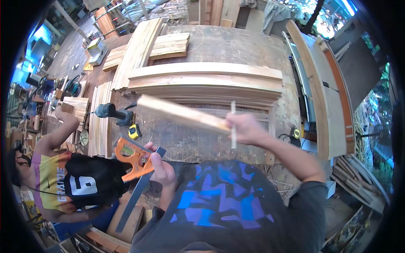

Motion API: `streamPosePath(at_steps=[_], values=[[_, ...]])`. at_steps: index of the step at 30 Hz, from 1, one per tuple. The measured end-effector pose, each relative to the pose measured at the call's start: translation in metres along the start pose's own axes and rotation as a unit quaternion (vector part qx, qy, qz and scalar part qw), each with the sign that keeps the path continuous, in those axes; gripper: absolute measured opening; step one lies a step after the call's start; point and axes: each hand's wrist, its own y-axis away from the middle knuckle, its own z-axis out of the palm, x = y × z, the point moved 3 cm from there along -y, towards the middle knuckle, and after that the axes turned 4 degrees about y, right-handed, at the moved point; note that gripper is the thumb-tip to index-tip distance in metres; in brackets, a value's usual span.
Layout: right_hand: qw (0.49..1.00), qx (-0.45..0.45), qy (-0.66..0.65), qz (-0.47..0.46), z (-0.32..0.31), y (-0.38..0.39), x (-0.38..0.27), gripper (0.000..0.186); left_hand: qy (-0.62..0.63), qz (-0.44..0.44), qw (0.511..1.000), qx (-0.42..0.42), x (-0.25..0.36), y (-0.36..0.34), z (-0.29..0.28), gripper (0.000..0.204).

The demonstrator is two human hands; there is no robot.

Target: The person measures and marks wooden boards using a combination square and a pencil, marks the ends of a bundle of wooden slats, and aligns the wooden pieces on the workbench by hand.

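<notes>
My left hand (164, 172) is closed around an orange combination square (134, 159), its long dark blade slanting down to the left. My right hand (248, 128) grips the right end of a wooden board (181, 113), raised at a slant over the workbench and slightly blurred. A thin pale strip (233, 130) crosses that end, beside my fingers; whether it is joined to the board I cannot tell. Just beyond the board lies a stack of long planks (206, 80). A cordless drill (114, 113) and a yellow-black tape measure (134, 131) rest left of it.
Another person (80, 181) works at my left, one arm over small wood pieces (76, 105). More boards (139, 48) lie crosswise at the far left of the workbench (236, 44). Long panels (314, 80) stand along the right edge, near a second tape measure (295, 133).
</notes>
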Motion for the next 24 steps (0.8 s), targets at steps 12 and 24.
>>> streamPosePath(at_steps=[12, 24], values=[[0.986, 0.139, 0.077, -0.045, 0.202, 0.010, 0.097, 0.022, -0.056, -0.234, 0.970, -0.039, -0.021, 0.056, 0.016, 0.016], [0.938, 0.238, -0.248, 0.043, 0.001, 0.017, -0.008, 0.055, 0.140, -0.198, 0.965, -0.098, 0.000, 0.010, 0.086, 0.019]])
